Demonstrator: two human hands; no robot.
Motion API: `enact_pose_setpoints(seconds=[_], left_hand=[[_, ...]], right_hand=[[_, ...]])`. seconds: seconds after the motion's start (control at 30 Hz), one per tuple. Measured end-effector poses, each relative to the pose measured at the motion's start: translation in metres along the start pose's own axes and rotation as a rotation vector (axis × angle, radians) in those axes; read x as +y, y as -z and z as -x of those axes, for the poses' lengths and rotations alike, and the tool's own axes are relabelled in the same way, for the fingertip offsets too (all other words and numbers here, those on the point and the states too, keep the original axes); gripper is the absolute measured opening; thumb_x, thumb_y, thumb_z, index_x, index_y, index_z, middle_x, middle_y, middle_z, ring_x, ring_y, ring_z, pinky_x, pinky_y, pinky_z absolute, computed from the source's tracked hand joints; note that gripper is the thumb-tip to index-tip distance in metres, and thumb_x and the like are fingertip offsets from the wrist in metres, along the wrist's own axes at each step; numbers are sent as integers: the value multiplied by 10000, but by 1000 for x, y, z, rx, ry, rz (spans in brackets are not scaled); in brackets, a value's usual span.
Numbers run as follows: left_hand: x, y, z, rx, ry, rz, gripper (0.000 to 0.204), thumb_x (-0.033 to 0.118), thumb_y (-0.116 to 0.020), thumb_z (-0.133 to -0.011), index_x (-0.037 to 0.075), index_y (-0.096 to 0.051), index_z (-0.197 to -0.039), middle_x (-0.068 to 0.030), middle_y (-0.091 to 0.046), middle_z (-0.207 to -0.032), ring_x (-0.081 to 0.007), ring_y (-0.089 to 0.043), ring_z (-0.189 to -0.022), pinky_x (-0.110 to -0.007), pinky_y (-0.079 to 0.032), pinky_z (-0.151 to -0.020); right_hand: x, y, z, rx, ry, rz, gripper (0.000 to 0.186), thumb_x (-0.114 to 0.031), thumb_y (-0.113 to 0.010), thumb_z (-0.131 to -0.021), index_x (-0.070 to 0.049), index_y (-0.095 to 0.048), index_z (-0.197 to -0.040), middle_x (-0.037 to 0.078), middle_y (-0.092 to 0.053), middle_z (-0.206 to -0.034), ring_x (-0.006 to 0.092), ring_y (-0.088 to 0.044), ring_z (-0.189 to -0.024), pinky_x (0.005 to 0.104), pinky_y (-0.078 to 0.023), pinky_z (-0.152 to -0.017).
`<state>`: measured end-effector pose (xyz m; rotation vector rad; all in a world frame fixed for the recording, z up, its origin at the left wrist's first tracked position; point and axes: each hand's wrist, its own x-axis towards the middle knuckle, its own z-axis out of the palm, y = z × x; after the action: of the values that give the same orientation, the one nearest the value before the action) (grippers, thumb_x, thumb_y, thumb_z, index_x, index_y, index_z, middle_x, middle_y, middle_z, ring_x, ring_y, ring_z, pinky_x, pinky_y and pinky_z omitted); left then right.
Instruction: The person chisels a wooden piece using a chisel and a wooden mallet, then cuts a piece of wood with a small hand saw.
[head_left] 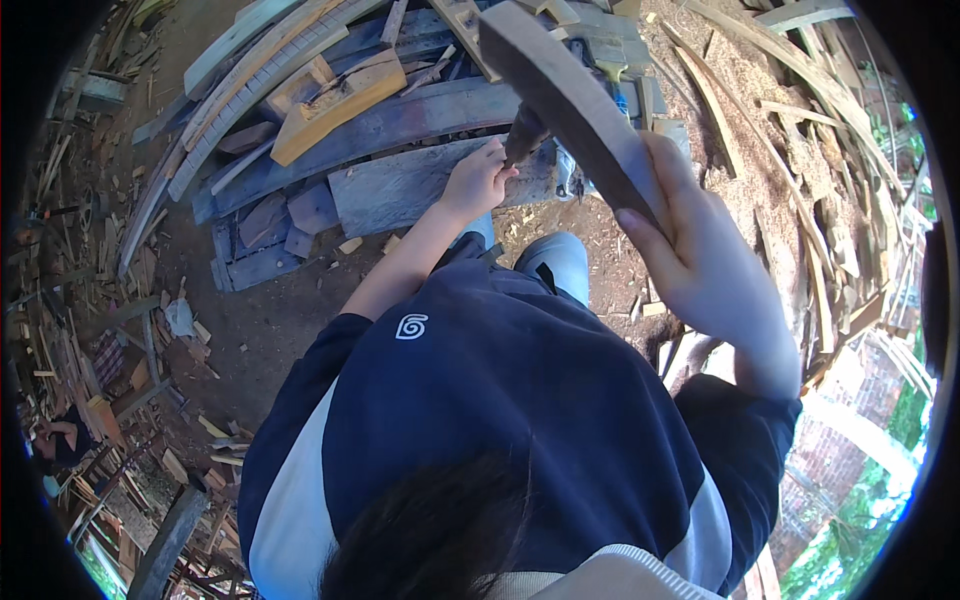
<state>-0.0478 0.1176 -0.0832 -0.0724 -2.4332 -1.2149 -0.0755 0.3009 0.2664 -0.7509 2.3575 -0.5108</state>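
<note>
My right hand point(700, 250) is raised and wrapped round the near end of a thick, dark wooden block point(570, 105), which slants away to the upper left. Lower down, over the plank bench, my left hand point(478, 182) is closed with its fingers round a dark, tapered piece point(524, 138). The block partly hides that piece, and its kind does not show. Under my left hand lies a weathered grey board point(400, 185). Just right of it, a small metal tool point(566, 172) rests close to the board's end.
A notched yellowish timber point(340, 105) lies across the planks, near long curved strips point(260, 75) at the left. Short wood offcuts point(312, 208) sit on the bench's left. A blue-handled brush point(615, 85) is beyond the block. Sawdust point(740, 90) and long slats cover the right side.
</note>
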Motion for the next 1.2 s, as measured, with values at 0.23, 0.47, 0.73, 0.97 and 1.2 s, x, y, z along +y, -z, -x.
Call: enact_pose_setpoints(seconds=[0.23,0.47,0.73,0.97,1.2], left_hand=[[-8,-4,2,18,-6,-20,178,115,-664,-858,72,-590,-1015,-140,-608,-965,-380,-619,-927,-457,-526,-760],[-6,-6,0,9,-30,-59,221,114,-658,-858,64,-588,-1061,-147,-621,-1061,-388,-622,-951,-458,-529,-763],[4,-1,-6,-72,70,-31,202,111,-649,-865,63,-583,-1049,-144,-616,-1073,-372,-624,-966,-452,-527,-788],[0,0,1,38,23,-23,129,108,-671,-862,60,-595,-954,-141,-636,-1087,-386,-637,-926,-460,-519,-756],[-7,-10,-6,8,-34,-85,168,88,-643,-868,31,-574,-1010,-146,-641,-954,-410,-610,-982,-481,-416,-1098]], right_hand=[[1,2,14,588,456,-483,632,-115,-614,-937,-8,-334,-1493,175,-610,-1248,215,-618,-1122,305,-496,-929],[12,7,-8,161,282,3,567,-134,-645,-916,10,-403,-1408,160,-674,-1065,224,-647,-945,345,-503,-819],[18,1,-22,175,317,41,472,-146,-572,-975,-9,-404,-1394,120,-684,-964,178,-682,-861,333,-521,-685],[-8,19,-14,357,609,-580,550,-132,-615,-952,2,-404,-1441,128,-647,-1153,184,-658,-1002,280,-541,-795],[2,10,-30,-116,214,140,442,-122,-576,-903,-9,-448,-1310,237,-653,-809,411,-670,-782,463,-524,-711]])
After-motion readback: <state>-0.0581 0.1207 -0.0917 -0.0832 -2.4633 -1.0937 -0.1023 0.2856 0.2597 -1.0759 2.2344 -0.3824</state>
